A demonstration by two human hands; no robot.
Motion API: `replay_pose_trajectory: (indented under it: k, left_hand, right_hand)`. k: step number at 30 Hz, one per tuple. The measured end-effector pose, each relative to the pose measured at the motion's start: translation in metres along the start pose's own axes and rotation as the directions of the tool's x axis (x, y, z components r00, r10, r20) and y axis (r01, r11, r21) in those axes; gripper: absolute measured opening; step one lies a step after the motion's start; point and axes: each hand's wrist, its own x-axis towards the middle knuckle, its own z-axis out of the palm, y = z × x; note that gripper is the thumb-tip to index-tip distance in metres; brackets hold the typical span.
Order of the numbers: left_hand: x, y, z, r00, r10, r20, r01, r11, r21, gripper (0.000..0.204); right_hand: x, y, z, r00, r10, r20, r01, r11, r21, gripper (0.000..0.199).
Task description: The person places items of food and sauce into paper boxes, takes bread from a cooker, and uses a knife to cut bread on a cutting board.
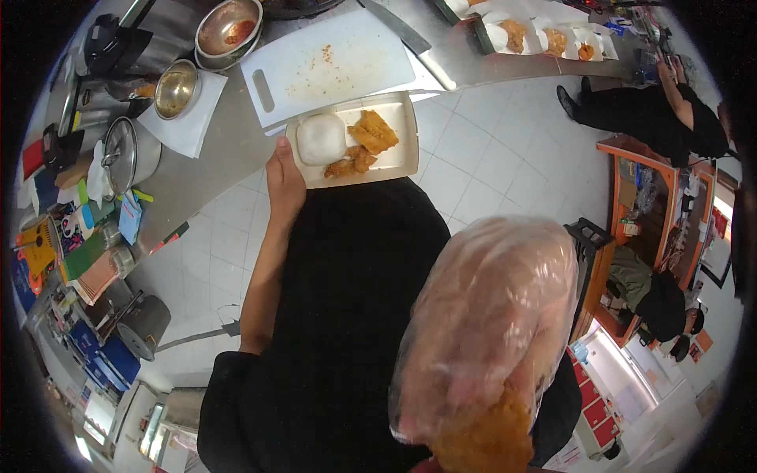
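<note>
My left hand point(285, 181) grips the left edge of a shallow paper food tray point(394, 162), thumb on the rim. In the tray a rounded mound of white rice point(322, 139) sits to the left of golden fried pieces point(374, 132). My right hand point(501, 307), wrapped in a clear plastic bag or loose glove, is raised close to the camera at the lower right. Its fingers, partly blurred through the plastic, are closed on a piece of fried food point(485, 437) at the lower edge.
Beyond the tray a white cutting board point(331, 67) with crumbs lies on the counter beside a knife point(406, 33). Metal bowls point(175, 91) and a lidded pot point(130, 154) stand left. Filled food boxes point(512, 35) line the far right. Two people point(654, 110) are at the right.
</note>
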Motion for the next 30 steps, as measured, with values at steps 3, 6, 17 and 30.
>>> replay_pose_trajectory:
  k: [3, 6, 17, 30]
  left_hand:
    - [-0.004, 0.006, 0.0, 1.0, 0.021, 0.013, -0.021, 0.999, 0.049, 0.063]
    - [-0.003, 0.003, 0.0, 1.0, 0.023, 0.018, -0.025, 0.996, 0.09, 0.063]
    - [-0.01, 0.015, 0.019, 0.997, -0.067, 0.043, 0.064, 0.996, 0.067, 0.064]
    - [-0.017, 0.015, 0.073, 0.996, 0.082, 0.038, -0.088, 0.972, 0.217, 0.057]
  right_hand:
    - [-0.001, 0.003, 0.003, 0.999, -0.028, -0.02, 0.028, 1.0, 0.002, 0.04]
    - [-0.006, 0.002, 0.005, 0.998, -0.046, -0.045, 0.046, 0.999, 0.0, 0.041]
    - [-0.033, -0.004, -0.006, 0.959, -0.222, -0.174, 0.174, 0.952, -0.252, 0.041]
    - [-0.05, 0.035, -0.135, 0.745, -0.381, -0.548, -0.648, -0.219, -0.729, 0.02]
